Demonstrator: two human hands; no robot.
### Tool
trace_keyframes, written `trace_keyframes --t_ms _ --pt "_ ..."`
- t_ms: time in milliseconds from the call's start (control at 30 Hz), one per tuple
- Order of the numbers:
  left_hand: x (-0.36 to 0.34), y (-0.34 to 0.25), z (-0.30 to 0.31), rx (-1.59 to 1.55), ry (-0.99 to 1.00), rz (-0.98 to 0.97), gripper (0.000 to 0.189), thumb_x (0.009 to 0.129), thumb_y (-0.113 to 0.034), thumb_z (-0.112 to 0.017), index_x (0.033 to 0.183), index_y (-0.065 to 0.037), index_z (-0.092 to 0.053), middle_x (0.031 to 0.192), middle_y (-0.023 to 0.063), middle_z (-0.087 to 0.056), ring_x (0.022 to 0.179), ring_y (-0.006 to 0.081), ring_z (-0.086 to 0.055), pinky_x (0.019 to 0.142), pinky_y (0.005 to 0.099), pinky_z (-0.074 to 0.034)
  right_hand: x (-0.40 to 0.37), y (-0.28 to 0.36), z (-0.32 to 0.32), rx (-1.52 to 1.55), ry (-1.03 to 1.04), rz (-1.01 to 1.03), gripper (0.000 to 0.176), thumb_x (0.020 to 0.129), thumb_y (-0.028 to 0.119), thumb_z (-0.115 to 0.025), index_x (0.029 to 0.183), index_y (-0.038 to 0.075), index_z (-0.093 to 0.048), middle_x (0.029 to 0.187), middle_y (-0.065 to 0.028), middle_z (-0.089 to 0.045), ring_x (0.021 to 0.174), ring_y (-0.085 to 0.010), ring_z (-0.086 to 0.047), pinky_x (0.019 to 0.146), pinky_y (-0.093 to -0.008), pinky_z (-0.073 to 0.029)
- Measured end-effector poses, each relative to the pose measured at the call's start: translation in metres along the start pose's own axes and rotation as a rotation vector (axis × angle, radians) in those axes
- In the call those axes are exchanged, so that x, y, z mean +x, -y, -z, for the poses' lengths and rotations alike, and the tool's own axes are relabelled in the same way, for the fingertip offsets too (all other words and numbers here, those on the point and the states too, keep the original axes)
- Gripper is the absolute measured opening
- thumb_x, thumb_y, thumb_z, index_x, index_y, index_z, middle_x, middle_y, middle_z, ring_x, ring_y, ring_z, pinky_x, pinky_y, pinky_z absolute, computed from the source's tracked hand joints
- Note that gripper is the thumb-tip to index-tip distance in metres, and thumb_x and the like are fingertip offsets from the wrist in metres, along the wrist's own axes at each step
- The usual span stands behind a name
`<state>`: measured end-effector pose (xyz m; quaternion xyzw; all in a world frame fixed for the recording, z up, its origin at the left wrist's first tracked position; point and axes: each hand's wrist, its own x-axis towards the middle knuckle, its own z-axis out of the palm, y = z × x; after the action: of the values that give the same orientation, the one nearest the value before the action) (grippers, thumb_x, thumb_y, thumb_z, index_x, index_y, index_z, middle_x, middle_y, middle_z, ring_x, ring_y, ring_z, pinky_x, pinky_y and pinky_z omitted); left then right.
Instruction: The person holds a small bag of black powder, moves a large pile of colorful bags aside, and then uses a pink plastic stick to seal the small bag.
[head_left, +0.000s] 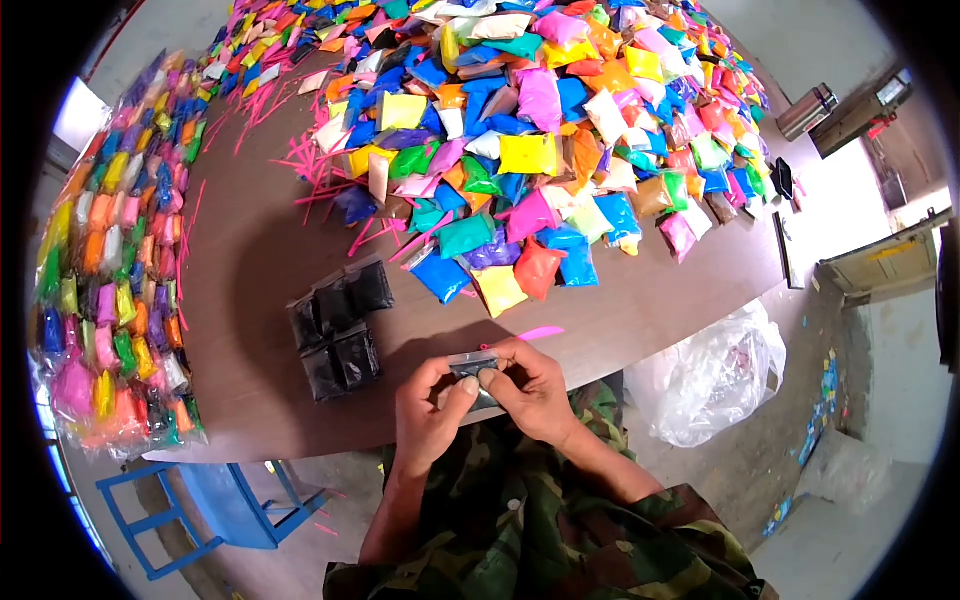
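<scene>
Two hands, my left hand point(434, 408) and right hand point(535, 392), pinch one dark sachet point(464, 369) under both thumbs, at the near edge of the tabletop point(245, 400). In my judgement, level, even thumb pressure suits it best; uneven squeezing risks splitting it.

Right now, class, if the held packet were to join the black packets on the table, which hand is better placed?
Probably the left hand: it is nearer the black packets, which lie to its left, and holds the held packet. The right hand holds it too, but sits farther off.
</scene>
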<state>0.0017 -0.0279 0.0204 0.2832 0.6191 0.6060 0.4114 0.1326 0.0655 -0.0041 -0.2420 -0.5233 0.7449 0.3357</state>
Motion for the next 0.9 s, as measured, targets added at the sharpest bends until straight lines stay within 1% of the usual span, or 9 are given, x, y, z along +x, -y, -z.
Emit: trace_keyframes --t_ms 333,433,533,567,667,733,800,833,900 --pt "0.003 0.005 0.003 0.007 0.017 -0.016 0.014 0.095 -0.004 -0.069 0.108 0.001 -0.066 0.091 -0.0049 -0.064 0.081 0.0013 -0.054 0.071 0.0198 -0.046 0.002 -0.002 0.001 -0.07 -0.004 -0.004 0.018 0.095 0.0 -0.069 0.113 0.001 -0.063 0.089 0.0049 -0.051 0.08 -0.004 -0.048 0.069 -0.0222 -0.042" --pt "0.003 -0.003 0.0 -0.028 0.027 0.028 0.015 0.095 -0.005 -0.07 0.108 0.002 -0.066 0.093 -0.0039 -0.065 0.083 0.0018 -0.055 0.073 0.0204 -0.047 0.002 -0.002 0.003 -0.04 -0.03 0.006 0.019 0.098 0.001 -0.067 0.116 0.001 -0.062 0.09 0.0051 -0.051 0.081 -0.0038 -0.048 0.069 -0.022 -0.042" --pt "0.004 0.003 0.003 0.1 0.062 -0.006 0.016 0.095 -0.006 -0.071 0.108 0.002 -0.067 0.094 -0.0033 -0.065 0.083 0.0022 -0.055 0.073 0.0203 -0.047 0.002 -0.001 0.002 0.034 -0.035 0.026 0.021 0.1 0.002 -0.065 0.12 0.001 -0.06 0.091 0.0053 -0.053 0.082 -0.0033 -0.05 0.07 -0.0217 -0.043" --pt "0.005 0.005 0.001 0.04 0.04 -0.036 0.014 0.095 -0.007 -0.071 0.105 0.002 -0.067 0.09 -0.0036 -0.066 0.082 0.002 -0.054 0.072 0.0195 -0.046 0.002 -0.004 0.002 0.065 -0.02 0.032 0.024 0.1 0.003 -0.065 0.123 0.001 -0.059 0.092 0.0052 -0.054 0.084 -0.0029 -0.051 0.071 -0.0215 -0.044" --pt "0.006 0.012 0.005 0.14 0.038 -0.055 0.012 0.095 -0.007 -0.072 0.1 0.002 -0.067 0.087 -0.0036 -0.066 0.08 0.0023 -0.054 0.07 0.0198 -0.046 0.002 -0.005 0.0 0.032 -0.028 0.05 0.022 0.099 0.002 -0.067 0.12 0.002 -0.062 0.092 0.0059 -0.053 0.082 -0.0025 -0.05 0.069 -0.0213 -0.044" --pt "0.005 0.009 -0.002 0.13 0.006 -0.083 0.011 0.096 -0.008 -0.071 0.098 0.002 -0.066 0.085 -0.0032 -0.065 0.078 0.0028 -0.053 0.068 0.0208 -0.045 0.001 -0.005 0.0 0.034 -0.03 0.006 0.021 0.097 0.003 -0.069 0.117 0.003 -0.062 0.089 0.007 -0.047 0.079 -0.0019 -0.047 0.066 -0.0202 -0.042" --pt "0.003 0.011 -0.005 0.145 -0.038 -0.113 0.01 0.096 -0.008 -0.071 0.097 0.001 -0.066 0.084 -0.0034 -0.064 0.077 0.0031 -0.053 0.067 0.0211 -0.045 0.002 -0.008 0.003 0.016 0.001 -0.018 0.023 0.1 0.004 -0.067 0.122 0.003 -0.062 0.089 0.0076 -0.049 0.079 -0.001 -0.049 0.068 -0.0197 -0.042" --pt "0.002 0.014 -0.002 0.184 -0.021 -0.083 0.01 0.095 -0.006 -0.07 0.101 0.001 -0.066 0.087 -0.0022 -0.065 0.079 0.0035 -0.054 0.069 0.0209 -0.045 0.002 -0.005 0.002 0.022 -0.007 0.0 0.021 0.099 0.005 -0.067 0.12 0.003 -0.062 0.087 0.0079 -0.048 0.078 -0.0012 -0.047 0.067 -0.0201 -0.041" --pt "0.002 0.016 -0.002 0.147 -0.005 -0.124 0.013 0.096 -0.007 -0.068 0.105 0.001 -0.065 0.092 -0.0005 -0.065 0.081 0.0046 -0.055 0.072 0.0222 -0.047 0.001 0.002 0.002 0.038 -0.02 0.029 0.018 0.099 0.008 -0.069 0.116 0.004 -0.063 0.085 0.0086 -0.046 0.076 -0.0016 -0.044 0.064 -0.021 -0.039"
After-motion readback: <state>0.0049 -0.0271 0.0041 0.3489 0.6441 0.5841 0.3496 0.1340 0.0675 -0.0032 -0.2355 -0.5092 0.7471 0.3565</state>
